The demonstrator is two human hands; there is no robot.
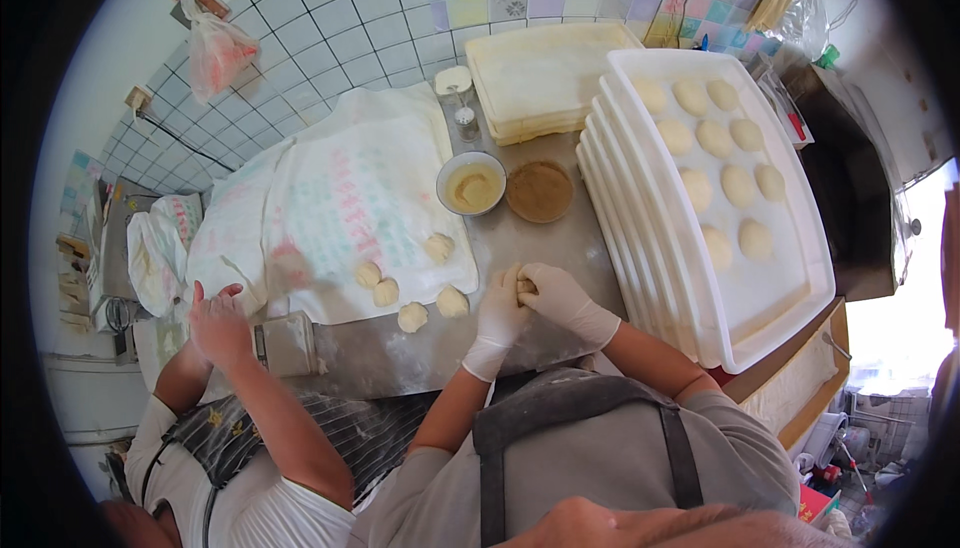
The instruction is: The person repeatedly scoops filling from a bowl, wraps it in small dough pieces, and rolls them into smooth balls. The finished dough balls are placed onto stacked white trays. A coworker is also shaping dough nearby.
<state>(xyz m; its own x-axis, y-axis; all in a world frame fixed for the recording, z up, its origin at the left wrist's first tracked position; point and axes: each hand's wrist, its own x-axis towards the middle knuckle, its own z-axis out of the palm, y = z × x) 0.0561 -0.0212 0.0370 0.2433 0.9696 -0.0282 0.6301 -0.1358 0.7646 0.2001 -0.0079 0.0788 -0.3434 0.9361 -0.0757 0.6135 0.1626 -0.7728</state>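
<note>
My left hand and my right hand, both in white gloves, meet over the front part of the metal worktop. Their fingers are curled together, and whatever may lie between them is hidden. Left of my hands are several dough balls, among them one on the cloth's edge and one close to the worktop's front. Beyond my hands stand a bowl of pale yellowish liquid and a round dish of brown powder.
A stack of white trays rises on the right, with dough rounds in its top tray. Printed white cloths spread leftward. At the left, a co-worker's hands are near a small scale. Lidded trays stand against the tiled wall.
</note>
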